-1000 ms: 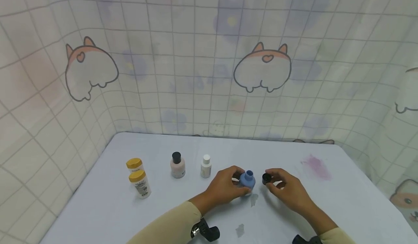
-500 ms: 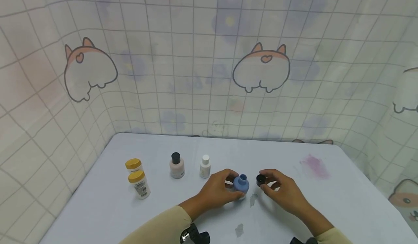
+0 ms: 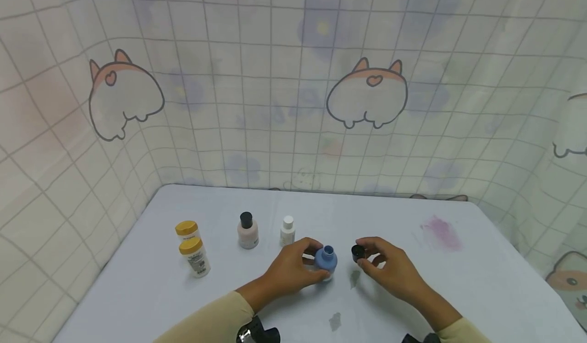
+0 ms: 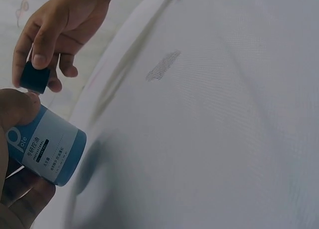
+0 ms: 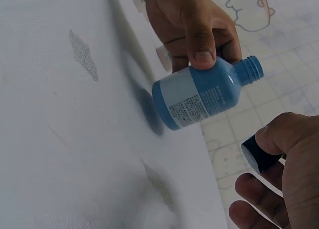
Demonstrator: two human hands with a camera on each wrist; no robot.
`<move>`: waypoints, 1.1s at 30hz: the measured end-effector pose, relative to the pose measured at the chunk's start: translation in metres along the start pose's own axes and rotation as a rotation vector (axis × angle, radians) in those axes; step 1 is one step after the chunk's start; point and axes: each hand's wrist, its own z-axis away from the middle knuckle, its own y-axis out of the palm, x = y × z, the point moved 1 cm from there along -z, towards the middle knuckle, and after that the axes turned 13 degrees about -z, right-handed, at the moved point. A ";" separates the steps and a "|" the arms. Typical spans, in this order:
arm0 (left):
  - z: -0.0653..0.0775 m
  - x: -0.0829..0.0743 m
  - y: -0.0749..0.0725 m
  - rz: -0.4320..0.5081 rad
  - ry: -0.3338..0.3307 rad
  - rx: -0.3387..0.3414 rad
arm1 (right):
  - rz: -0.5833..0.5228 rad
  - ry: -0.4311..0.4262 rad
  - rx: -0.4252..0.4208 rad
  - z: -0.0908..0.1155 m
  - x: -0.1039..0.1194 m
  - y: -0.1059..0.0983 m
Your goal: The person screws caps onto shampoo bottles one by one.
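Observation:
My left hand [image 3: 291, 267] grips a small blue bottle [image 3: 326, 259] around its body. The bottle's threaded neck [image 5: 249, 69] is uncovered, and a pale printed label [image 4: 49, 148] wraps its side. In the right wrist view the bottle is a little above the table, over its own shadow. Just to the right, my right hand [image 3: 393, 269] pinches a black screw cap [image 3: 358, 253] between thumb and fingers. Cap and bottle are apart in the head view, with a small gap between them.
Behind my left hand stand a white-capped bottle [image 3: 287, 231] and a pale pink bottle with a black cap [image 3: 248, 231]. Two white bottles with yellow caps, the nearer one [image 3: 197, 257] and the farther one [image 3: 187, 230], stand at the left. A pink stain [image 3: 442, 233] marks the white table [image 3: 495, 282].
Both hands have moved left across the table, the left one carrying the blue bottle and the right one the black cap. The standing bottles have stayed in place.

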 end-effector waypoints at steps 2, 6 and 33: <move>0.001 0.002 -0.002 -0.001 -0.002 -0.004 | -0.007 -0.004 0.003 -0.001 0.001 0.001; 0.004 0.006 -0.004 -0.009 -0.007 -0.011 | -0.019 0.001 0.013 -0.002 0.003 0.005; 0.016 0.015 -0.014 -0.016 -0.040 0.009 | -0.088 0.019 0.048 -0.010 0.008 0.020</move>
